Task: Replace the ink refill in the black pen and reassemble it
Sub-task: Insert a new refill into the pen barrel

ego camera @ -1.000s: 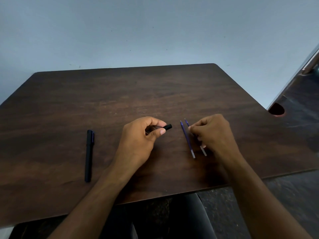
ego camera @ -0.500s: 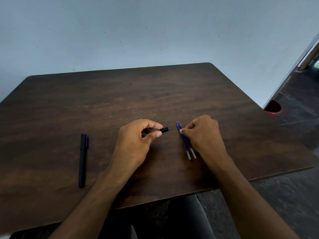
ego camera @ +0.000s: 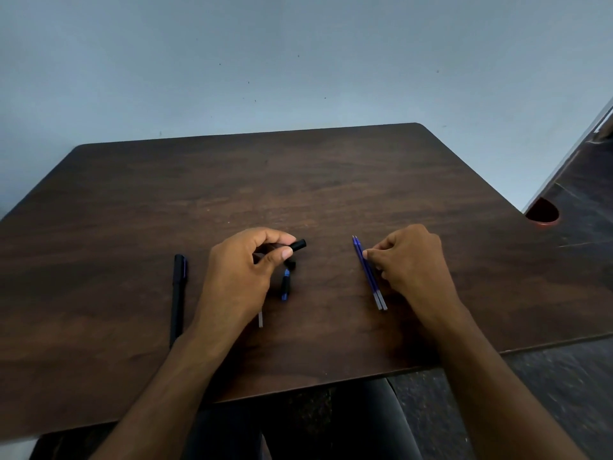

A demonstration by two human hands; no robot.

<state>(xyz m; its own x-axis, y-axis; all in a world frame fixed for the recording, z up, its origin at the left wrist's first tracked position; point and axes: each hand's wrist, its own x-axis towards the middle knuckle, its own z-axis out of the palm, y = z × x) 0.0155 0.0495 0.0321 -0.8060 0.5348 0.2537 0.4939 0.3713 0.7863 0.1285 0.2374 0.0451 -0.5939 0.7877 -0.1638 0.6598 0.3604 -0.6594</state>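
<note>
While I watch from the head view, the pen is apart.
Left hand (ego camera: 245,273): curled round the black barrel (ego camera: 298,245).
Right hand (ego camera: 411,260): fingertips pinching two blue refills (ego camera: 369,273) lying on the table (ego camera: 298,180).
Done: tip piece (ego camera: 285,287) off, lying near centre.
Left: insert refill, reassemble.
Far left: second black pen (ego camera: 177,297), whole.

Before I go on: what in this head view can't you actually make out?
- Black pen barrel: only its end shows; the left hand covers the rest.
- Grey refill end: pokes out below that hand, remainder hidden.
- Small black-and-blue piece: too small to identify.
- Two blue refills: the right hand hides the finger contact.
</note>
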